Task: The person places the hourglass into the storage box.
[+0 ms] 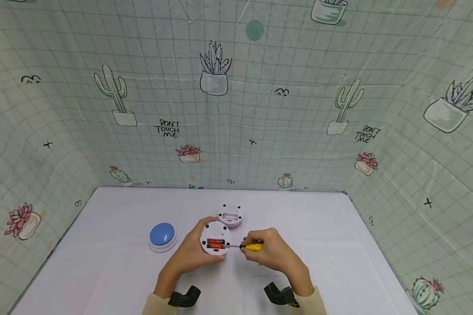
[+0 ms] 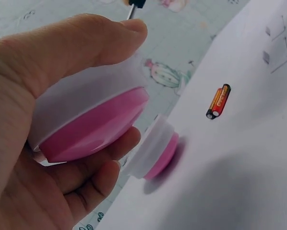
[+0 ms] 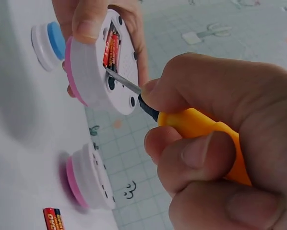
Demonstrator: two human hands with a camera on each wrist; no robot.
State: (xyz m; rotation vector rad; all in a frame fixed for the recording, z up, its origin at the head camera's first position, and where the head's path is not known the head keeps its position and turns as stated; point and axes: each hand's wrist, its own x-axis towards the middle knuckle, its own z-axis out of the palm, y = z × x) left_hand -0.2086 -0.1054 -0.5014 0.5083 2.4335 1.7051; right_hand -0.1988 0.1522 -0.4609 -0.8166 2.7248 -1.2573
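Observation:
My left hand (image 1: 197, 248) grips a round white push-button light (image 1: 217, 229) with a pink cap (image 2: 100, 127), its underside turned up toward the head camera. Two red batteries (image 3: 112, 50) lie in its uncovered compartment. Between thumb and fingers, my right hand (image 1: 273, 250) holds a screwdriver (image 3: 191, 125) with a yellow handle. The screwdriver's metal tip (image 3: 115, 75) reaches the compartment's edge by the end of the batteries. Just behind, a second pink-capped button light (image 1: 230, 215) lies upside down on the table, its compartment uncovered and without batteries.
To the left stands a white button light with a blue cap (image 1: 162, 235). Loose red-and-black batteries (image 2: 218, 101) lie on the white table (image 1: 114, 262), near the pink light. A grid-patterned cloth (image 1: 236, 113) with cactus drawings rises behind and at the sides.

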